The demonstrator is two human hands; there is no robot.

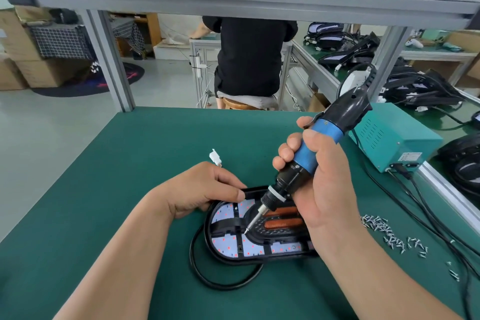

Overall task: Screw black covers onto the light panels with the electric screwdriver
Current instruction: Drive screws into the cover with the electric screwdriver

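Gripped the electric screwdriver (320, 141) in the right hand (320, 187), with fingers wrapped tight round the blue barrel and the black top tilted far and to the right. Held the bit tip at the left edge of the black cover (262, 238), seated in the middle of the oval light panel (226, 241) on the near centre of the green desk (117, 189). Steadied the panel with the left hand (205, 189), curled over its far left rim with the thumb stretched along the top. Saw copper coils (283, 223) through the cover, just right of the bit, and red dots on the panel's white face around it. Noted a black cable (207, 278) looping from the panel's left side toward the near edge, a white connector (215, 157) lying apart on the far left, a scatter of small screws (384, 228) to the right, and a teal power box (397, 143) farther right with cords (426, 205) trailing nearward. Beyond the desk, glimpsed a person (249, 60) in black, seated with back turned.
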